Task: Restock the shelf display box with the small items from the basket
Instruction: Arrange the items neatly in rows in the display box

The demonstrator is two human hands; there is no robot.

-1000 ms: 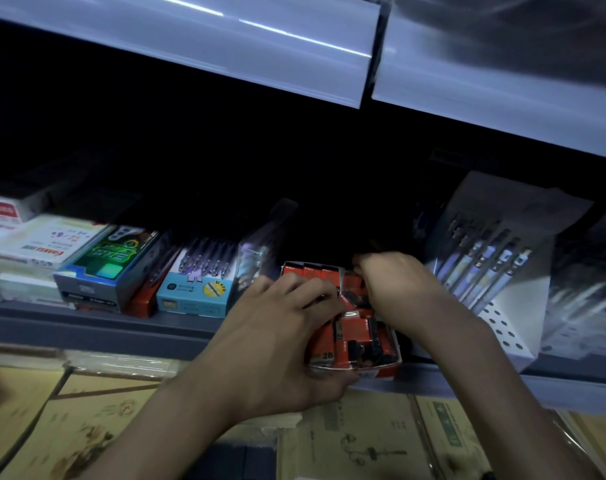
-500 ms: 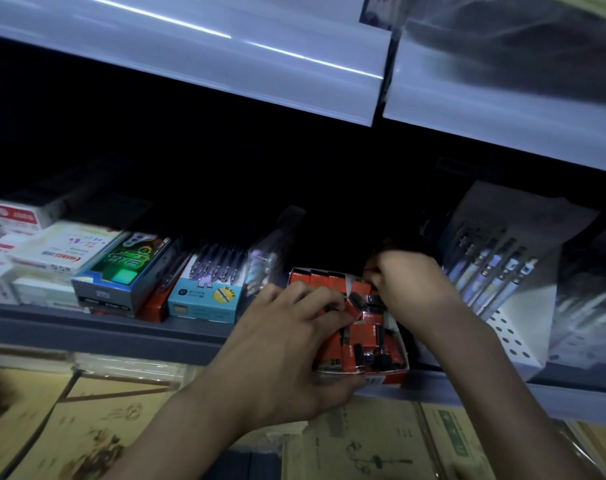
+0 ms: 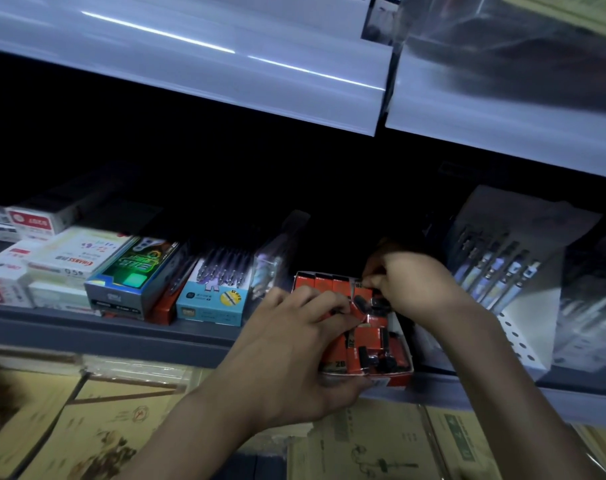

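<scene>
A red display box (image 3: 400, 370) stands on the grey shelf (image 3: 121, 336), filled with several small red-and-black packets (image 3: 367, 337). My left hand (image 3: 294, 351) grips the box's front left side, thumb under its front edge and fingers curled over the packets. My right hand (image 3: 408, 285) is at the box's back right corner, its fingertips pinching a small packet there. The basket is not in view.
Left of the red box stand a blue pen box (image 3: 211, 299), a green-and-black box (image 3: 132, 278) and white boxes (image 3: 69, 258). A white perforated pen holder (image 3: 512, 289) is on the right. A shelf overhangs above (image 3: 225, 64). Brown notebooks (image 3: 381, 445) lie below.
My right hand has moved slightly toward the back of the box. My left hand keeps its hold on the box. The view has shifted a little.
</scene>
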